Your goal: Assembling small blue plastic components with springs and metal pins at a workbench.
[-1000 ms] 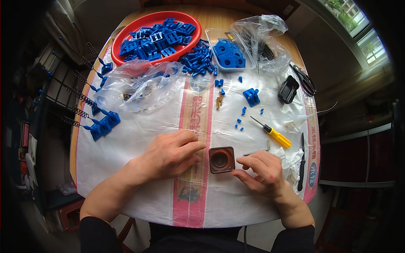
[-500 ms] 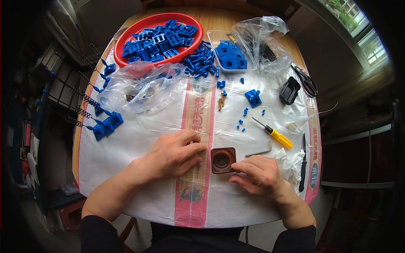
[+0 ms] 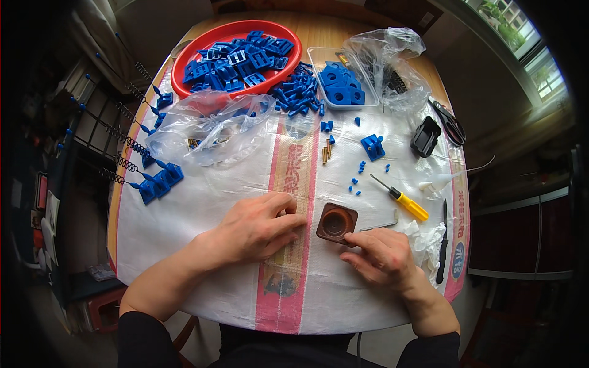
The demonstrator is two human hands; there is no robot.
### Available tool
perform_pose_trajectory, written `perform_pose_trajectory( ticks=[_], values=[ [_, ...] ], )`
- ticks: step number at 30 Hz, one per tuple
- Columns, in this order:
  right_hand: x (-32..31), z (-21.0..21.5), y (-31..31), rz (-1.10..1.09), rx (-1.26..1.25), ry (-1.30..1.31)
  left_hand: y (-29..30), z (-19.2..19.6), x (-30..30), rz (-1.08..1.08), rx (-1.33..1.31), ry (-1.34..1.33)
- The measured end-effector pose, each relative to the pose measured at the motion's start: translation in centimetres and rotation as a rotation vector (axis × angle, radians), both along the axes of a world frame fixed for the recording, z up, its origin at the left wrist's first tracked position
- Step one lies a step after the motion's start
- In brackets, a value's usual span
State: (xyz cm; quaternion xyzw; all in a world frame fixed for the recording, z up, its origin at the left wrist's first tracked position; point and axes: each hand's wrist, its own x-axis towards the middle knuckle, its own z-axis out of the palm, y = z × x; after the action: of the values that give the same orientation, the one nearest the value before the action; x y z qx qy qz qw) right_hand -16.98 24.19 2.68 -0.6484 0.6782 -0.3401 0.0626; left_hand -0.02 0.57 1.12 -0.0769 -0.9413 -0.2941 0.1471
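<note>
A small brown square dish [image 3: 327, 231] with a round recess lies on the woven white sheet in front of me. My right hand [image 3: 381, 250] has it by the near right corner, index fingertip on the rim; the thumb's contact is unclear. Left of the dish, my left hand [image 3: 261, 224] rests over the sheet's pink-edged stripe. Its fingers are loosely bent and apart, with nothing visible in them. Beyond my right hand lie an L-shaped hex key [image 3: 381, 225] and a yellow-handled screwdriver [image 3: 410, 205]. Several tiny blue pieces [image 3: 354, 181] are scattered near the screwdriver tip.
Farther back are a red basin [image 3: 174, 73] of blue plastic parts, a clear tub [image 3: 373, 92] and plastic bags [image 3: 208, 126]. Brass pins [image 3: 325, 153] and a blue bracket [image 3: 372, 147] lie mid-table. Scissors [image 3: 451, 126], a knife [image 3: 442, 251] and crumpled tissue [image 3: 425, 240] are right.
The brown dish has turned slightly clockwise and shifted right and up a little, with my right hand at its corner. The whole view has shifted slightly; my left hand keeps its pose.
</note>
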Motion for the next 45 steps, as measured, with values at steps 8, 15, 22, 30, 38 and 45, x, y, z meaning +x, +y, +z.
perform_pose_trajectory(
  ticks=[8, 15, 22, 30, 38, 45],
  values=[
    [0.2, 0.3, -0.1, -0.056, 0.031, -0.036, 0.0, -0.2, 0.0, 0.011, 0.014, 0.016],
    [-0.1, -0.5, -0.3, -0.029, -0.025, 0.012, 0.1, 0.0, -0.1, 0.01, 0.003, 0.001],
    [0.3, 0.3, 0.0, -0.101, 0.022, -0.032, 0.1, 0.0, -0.1, 0.008, -0.001, 0.009],
    [0.1, 0.1, 0.2, -0.152, -0.026, 0.003, 0.0, 0.1, 0.0, 0.004, -0.008, 0.006],
    [-0.2, 0.3, 0.6, -0.167, -0.019, 0.068, 0.2, 0.1, -0.2, 0.003, -0.002, -0.007],
    [-1.0, 1.3, 0.0, -0.38, 0.105, 0.416, 0.2, 0.4, -0.3, -0.003, -0.002, -0.005]
  ],
)
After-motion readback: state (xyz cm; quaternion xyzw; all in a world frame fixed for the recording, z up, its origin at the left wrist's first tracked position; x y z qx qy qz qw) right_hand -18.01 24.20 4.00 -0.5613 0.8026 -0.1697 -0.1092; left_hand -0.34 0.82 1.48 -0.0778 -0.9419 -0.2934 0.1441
